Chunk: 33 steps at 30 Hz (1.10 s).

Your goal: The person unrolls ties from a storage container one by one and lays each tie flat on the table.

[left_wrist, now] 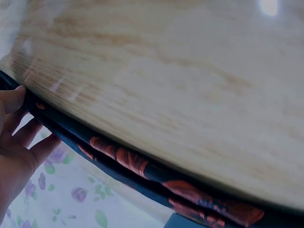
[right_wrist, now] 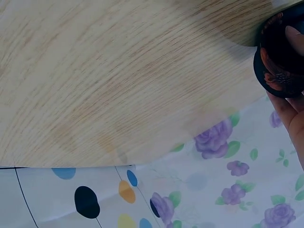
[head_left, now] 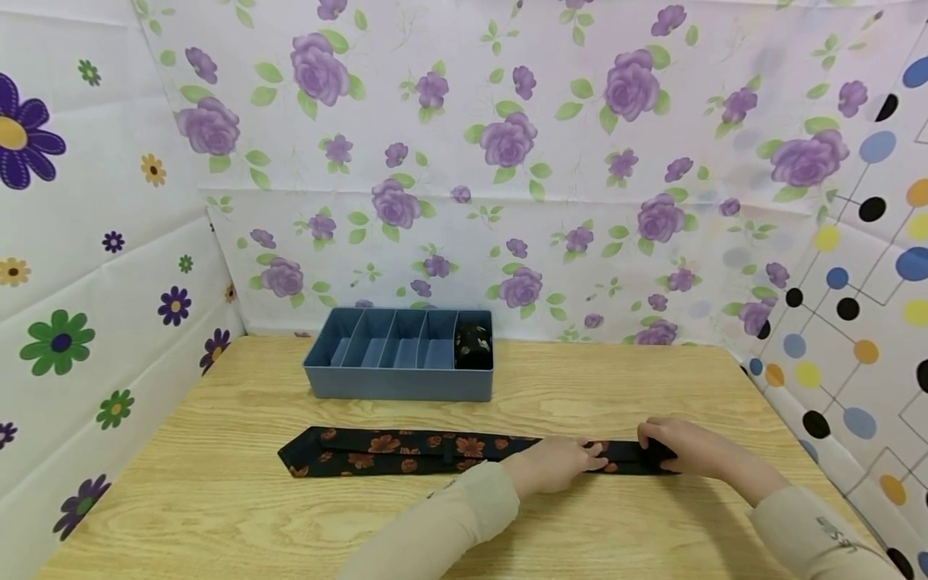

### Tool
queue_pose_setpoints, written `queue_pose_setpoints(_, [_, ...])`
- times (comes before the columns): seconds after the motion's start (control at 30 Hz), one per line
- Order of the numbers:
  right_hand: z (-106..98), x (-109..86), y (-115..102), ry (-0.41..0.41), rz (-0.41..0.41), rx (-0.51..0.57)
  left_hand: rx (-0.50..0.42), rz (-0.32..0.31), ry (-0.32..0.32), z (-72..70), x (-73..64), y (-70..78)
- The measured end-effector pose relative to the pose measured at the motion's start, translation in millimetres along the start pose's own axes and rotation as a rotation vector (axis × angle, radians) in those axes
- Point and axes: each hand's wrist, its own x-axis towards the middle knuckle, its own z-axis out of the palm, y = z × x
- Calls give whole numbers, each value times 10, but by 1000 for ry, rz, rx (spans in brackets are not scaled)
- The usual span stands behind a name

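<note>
Nearest the camera, two beige sleeves reach in over the worktop [head_left: 217, 499]. The left hand [head_left: 554, 463] lies on the tie [head_left: 406, 451] with fingers [left_wrist: 19, 128] fairly straight, pressing the cloth flat rather than gripping it. Just beside it, the right hand [head_left: 685, 447] curls its fingers round the tie's right end, which the right wrist view shows already wound into a small roll [right_wrist: 280, 61]. The rest of the tie, black with orange flowers, stretches flat to the left across the worktop, its broad pointed end well apart from both hands. To roll well, I judge the right hand should keep the coil tight and square to the tie's length, while the left holds the strip taut and flat just ahead of the roll, so the edges stay in line. Farther back stands a blue box [head_left: 399, 387] with five compartments; the rightmost holds a dark rolled item [head_left: 474, 345], the other four look bare. Behind all is a flowered backdrop. The right fingertips are hidden under the hand in the head view, the roll is cut off at the frame edge in the wrist view, and what the dark item is cannot be told for sure.
</note>
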Motion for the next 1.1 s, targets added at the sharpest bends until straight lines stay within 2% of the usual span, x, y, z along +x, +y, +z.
queue_pose_setpoints(0.33, [45, -43, 37, 39, -19, -26, -44, 15, -29, 4, -36, -26])
queue_pose_setpoints(0.67, [74, -114, 110, 54, 20, -2, -49, 30, -33, -31, -39, -36])
queue_pose_setpoints(0.83, [67, -149, 120, 57, 28, 7, -64, 21, -39, -28, -37, -41])
queue_pose_setpoints(1.1, [45, -186, 153, 109, 16, -19, -83, 14, -45, -9, -56, -69])
